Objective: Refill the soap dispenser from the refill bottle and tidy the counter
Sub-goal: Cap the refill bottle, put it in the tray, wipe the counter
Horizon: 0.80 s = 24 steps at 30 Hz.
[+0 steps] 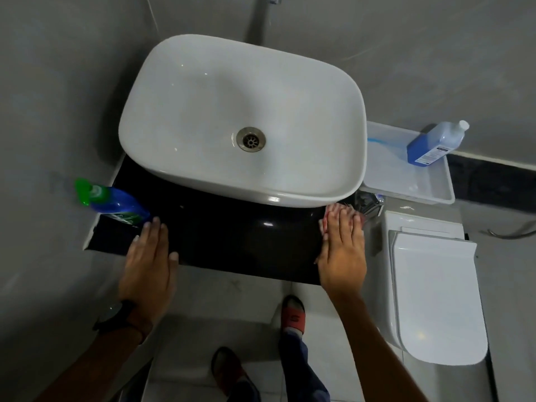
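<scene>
From the head view, the right hand presses a pink cloth flat under spread fingers on the glossy black table; the left hand rests open, empty. The blue refill bottle stands in the white plastic tray. Wipe with even pressure, toward the edge.

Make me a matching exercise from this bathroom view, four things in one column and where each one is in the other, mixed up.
Things:
1. green-capped blue bottle
2. clear bottle of blue liquid
3. pink cloth
4. round metal drain

Places:
A. under the right hand
B. in the white plastic tray
C. in the white ceramic basin
D. left end of the black counter

Pairs: 1-D, 2-B, 3-A, 4-C
</scene>
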Available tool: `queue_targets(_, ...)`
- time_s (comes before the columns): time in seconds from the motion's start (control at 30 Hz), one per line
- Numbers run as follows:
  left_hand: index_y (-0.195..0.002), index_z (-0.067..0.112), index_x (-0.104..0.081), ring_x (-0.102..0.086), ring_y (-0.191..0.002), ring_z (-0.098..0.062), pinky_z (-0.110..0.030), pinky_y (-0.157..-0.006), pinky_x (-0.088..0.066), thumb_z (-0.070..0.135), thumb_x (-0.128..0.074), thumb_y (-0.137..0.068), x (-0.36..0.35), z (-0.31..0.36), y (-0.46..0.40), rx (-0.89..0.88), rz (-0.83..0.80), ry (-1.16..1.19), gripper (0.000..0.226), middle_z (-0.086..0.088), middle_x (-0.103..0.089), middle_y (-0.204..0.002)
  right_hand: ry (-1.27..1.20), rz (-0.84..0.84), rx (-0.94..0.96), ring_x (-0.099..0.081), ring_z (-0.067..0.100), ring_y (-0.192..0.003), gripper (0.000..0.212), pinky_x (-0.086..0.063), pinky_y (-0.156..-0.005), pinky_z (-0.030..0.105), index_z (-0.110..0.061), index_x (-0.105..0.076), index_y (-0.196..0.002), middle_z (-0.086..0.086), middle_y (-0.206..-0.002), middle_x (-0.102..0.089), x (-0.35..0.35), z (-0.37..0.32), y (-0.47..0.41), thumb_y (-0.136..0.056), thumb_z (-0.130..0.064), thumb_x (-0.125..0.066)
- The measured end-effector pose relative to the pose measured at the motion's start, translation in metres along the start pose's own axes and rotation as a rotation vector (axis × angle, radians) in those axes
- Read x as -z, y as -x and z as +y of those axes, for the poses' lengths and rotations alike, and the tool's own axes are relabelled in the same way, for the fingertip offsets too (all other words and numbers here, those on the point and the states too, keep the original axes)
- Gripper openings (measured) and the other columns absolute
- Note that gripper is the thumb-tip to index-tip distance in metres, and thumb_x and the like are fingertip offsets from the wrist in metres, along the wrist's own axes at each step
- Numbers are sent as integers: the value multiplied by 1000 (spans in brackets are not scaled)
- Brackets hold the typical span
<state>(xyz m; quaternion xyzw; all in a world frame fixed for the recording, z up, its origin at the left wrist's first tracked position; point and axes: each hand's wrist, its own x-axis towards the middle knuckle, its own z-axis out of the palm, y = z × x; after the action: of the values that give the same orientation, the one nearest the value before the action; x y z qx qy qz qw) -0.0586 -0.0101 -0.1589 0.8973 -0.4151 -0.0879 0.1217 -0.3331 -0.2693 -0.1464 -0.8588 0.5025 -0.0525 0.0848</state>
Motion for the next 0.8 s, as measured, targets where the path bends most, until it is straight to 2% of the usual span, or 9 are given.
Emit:
queue_targets(0.17, -152, -4, -30, -24, -152, -36, -52, -122, -22, 34, -24, -101, -1, -2, 1, -2, -7, -29, 64, -19, -24, -165, -48, 70, -142, -9, 33, -162, 65, -22, -130, 54, -17, -23, -165, 10, -174, -18, -15, -54, 20, -105, -24, -46)
queue_targets(0.23, -153, -4, -30, -23, -153, -35, -52, -122, -22, 34, -23, -101, 0, 0, 2, 0, -4, -38, 64, -19, -23, -165, -123, 120, -5, -12, 32, -162, 65, -25, -129, 54, -17, -32, -163, 10, -172, -25, -28, -97, 38, -102, -15, -54)
queue_targets(0.33, -153, -5, -28, -22, -153, -35, -52, -123, -21, 33, -24, -100, 3, 3, 1, 7, -6, -37, 65, -19, -22, -165, -237, 38, 191, -13, 29, -163, 66, -23, -129, 54, -21, -34, -162, 6, -172, -27, -45, -175, 54, -99, -10, -50)
queue_targets(0.43, -156, -2, -21, -16, -155, -32, -53, -125, -19, 34, -30, -98, 4, 1, 1, 7, -32, -22, 69, -17, -15, -167, -266, -96, 359, -7, 30, -163, 69, -13, -131, 52, -23, -25, -165, 3, -174, -24, -52, -243, 40, -98, -31, -39)
queue_targets(0.5, -159, 2, -11, -8, -157, -30, -53, -126, -16, 36, -40, -94, 5, -1, 2, -6, -70, -6, 79, -14, -9, -168, -265, -116, 394, -10, 30, -163, 60, -16, -131, 51, -22, -28, -164, 4, -172, -29, -54, -268, 26, -106, -35, -33)
queue_targets(0.57, -159, 3, -10, -8, -157, -30, -54, -125, -16, 32, -42, -93, 6, -1, 2, -1, -76, -2, 79, -15, -11, -169, -257, -122, 454, -13, 30, -162, 59, -17, -130, 51, -22, -31, -163, 4, -170, -32, -55, -269, 18, -105, -33, -36)
queue_targets(0.67, -157, -1, -21, -16, -155, -32, -53, -124, -20, 29, -30, -98, 6, 3, 2, 30, -40, 0, 67, -17, -19, -167, -196, -142, 551, -13, 31, -162, 73, -14, -131, 50, -23, -30, -163, 4, -171, -30, -49, -238, 17, -92, -36, -42)
queue_targets(0.73, -154, -4, -27, -20, -154, -34, -53, -122, -22, 30, -27, -99, 5, 3, 2, 18, -24, -24, 65, -19, -22, -166, -216, -125, 466, -13, 30, -162, 68, -12, -132, 49, -25, -31, -163, 3, -172, -30, -45, -206, 23, -96, -32, -36)
queue_targets(0.8, -153, -4, -29, -23, -153, -36, -53, -121, -24, 31, -26, -99, 3, 1, 1, 13, -17, -45, 65, -20, -24, -165, -178, -104, 343, -8, 27, -163, 67, -11, -133, 49, -27, -25, -165, 1, -174, -23, -39, -163, 32, -100, -22, -40)
